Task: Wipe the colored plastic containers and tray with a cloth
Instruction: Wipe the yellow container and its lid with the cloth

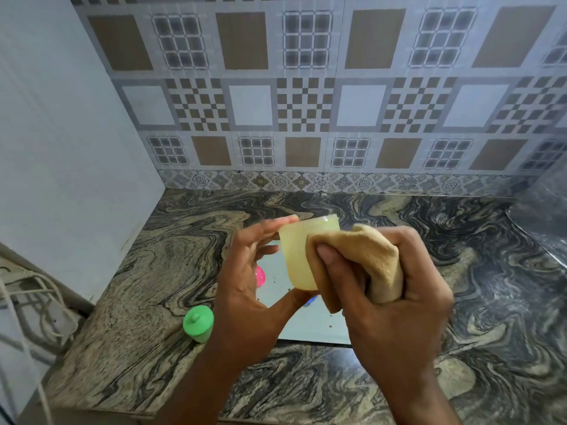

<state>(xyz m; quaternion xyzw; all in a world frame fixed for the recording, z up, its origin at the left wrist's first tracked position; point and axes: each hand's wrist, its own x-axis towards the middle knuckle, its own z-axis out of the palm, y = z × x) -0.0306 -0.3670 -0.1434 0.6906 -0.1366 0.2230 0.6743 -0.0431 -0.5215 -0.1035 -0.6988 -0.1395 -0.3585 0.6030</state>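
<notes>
Holding a pale yellow cup above the worktop, the left hand pinches it between fingertips and thumb. The right hand grips a tan cloth against its side. A green container stands beside a tray below.

I see bare worktop stretching wide to the right of my hands and along the back by the tiled wall. On the left, a green lidded pot stands just beside the tray, and cables crowd the left edge.
</notes>
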